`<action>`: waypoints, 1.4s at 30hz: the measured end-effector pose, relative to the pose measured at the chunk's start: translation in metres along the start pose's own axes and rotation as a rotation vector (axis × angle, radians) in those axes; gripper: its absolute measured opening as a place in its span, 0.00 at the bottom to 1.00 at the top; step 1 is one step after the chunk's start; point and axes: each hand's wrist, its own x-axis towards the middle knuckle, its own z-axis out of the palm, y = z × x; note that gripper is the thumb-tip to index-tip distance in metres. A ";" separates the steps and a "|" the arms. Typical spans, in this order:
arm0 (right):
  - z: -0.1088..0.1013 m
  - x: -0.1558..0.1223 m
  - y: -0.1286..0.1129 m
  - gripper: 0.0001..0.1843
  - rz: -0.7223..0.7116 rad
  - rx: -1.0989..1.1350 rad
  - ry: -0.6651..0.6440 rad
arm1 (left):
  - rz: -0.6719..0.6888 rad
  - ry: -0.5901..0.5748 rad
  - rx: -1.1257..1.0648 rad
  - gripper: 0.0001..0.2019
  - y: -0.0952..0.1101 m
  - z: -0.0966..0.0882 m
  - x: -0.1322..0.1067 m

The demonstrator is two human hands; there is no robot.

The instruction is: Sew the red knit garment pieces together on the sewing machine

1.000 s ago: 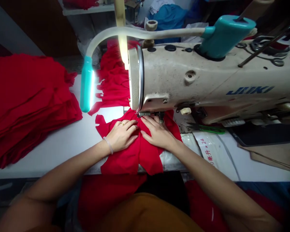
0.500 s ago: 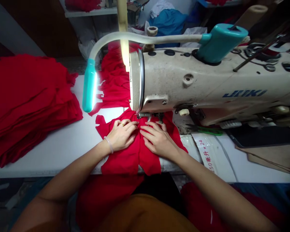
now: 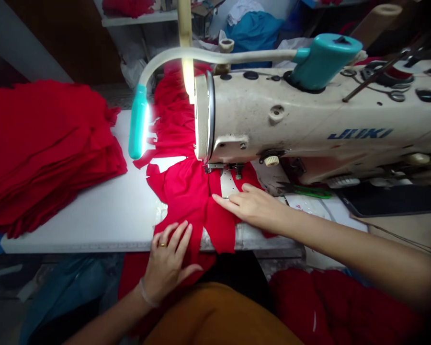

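Note:
A red fabric piece point(image 3: 187, 191) lies under the presser foot point(image 3: 215, 168) of a cream Juki sewing machine point(image 3: 309, 124) and hangs over the table's front edge. My left hand point(image 3: 167, 261) rests flat on the hanging part of the fabric at the table edge, fingers spread, a ring on one finger. My right hand point(image 3: 253, 206) lies flat on the fabric to the right of the needle, fingers stretched toward the needle plate. Neither hand grips anything.
A thick stack of red fabric pieces point(image 3: 46, 148) covers the table's left side. More red fabric point(image 3: 170, 115) is bunched behind the needle. A teal gooseneck lamp point(image 3: 138, 122) shines down. Green-handled scissors point(image 3: 305, 191) and a dark phone point(image 3: 391, 201) lie under the machine arm.
My left hand has slid back from the needle area to the table's front edge. My right hand has shifted a little to the right. The fabric has spread out under the foot.

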 end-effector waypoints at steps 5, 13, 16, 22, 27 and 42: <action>-0.008 -0.001 -0.049 0.15 -0.075 0.172 0.068 | 0.088 -0.040 0.102 0.22 -0.039 -0.002 -0.020; 0.003 0.016 -0.142 0.32 0.104 0.381 0.106 | 0.099 0.362 -0.190 0.14 -0.048 -0.060 0.031; -0.007 0.016 -0.131 0.18 0.282 0.300 0.468 | 0.431 0.179 -0.230 0.11 -0.021 -0.052 0.038; -0.009 0.004 -0.128 0.13 0.194 0.251 0.443 | 0.455 0.070 -0.333 0.14 -0.004 -0.013 0.022; -0.004 0.000 -0.139 0.12 0.212 0.350 0.540 | 0.176 0.116 -0.207 0.12 0.006 0.004 0.030; -0.015 0.013 -0.134 0.09 0.029 0.289 0.651 | 0.096 0.198 -0.175 0.13 0.014 0.009 0.032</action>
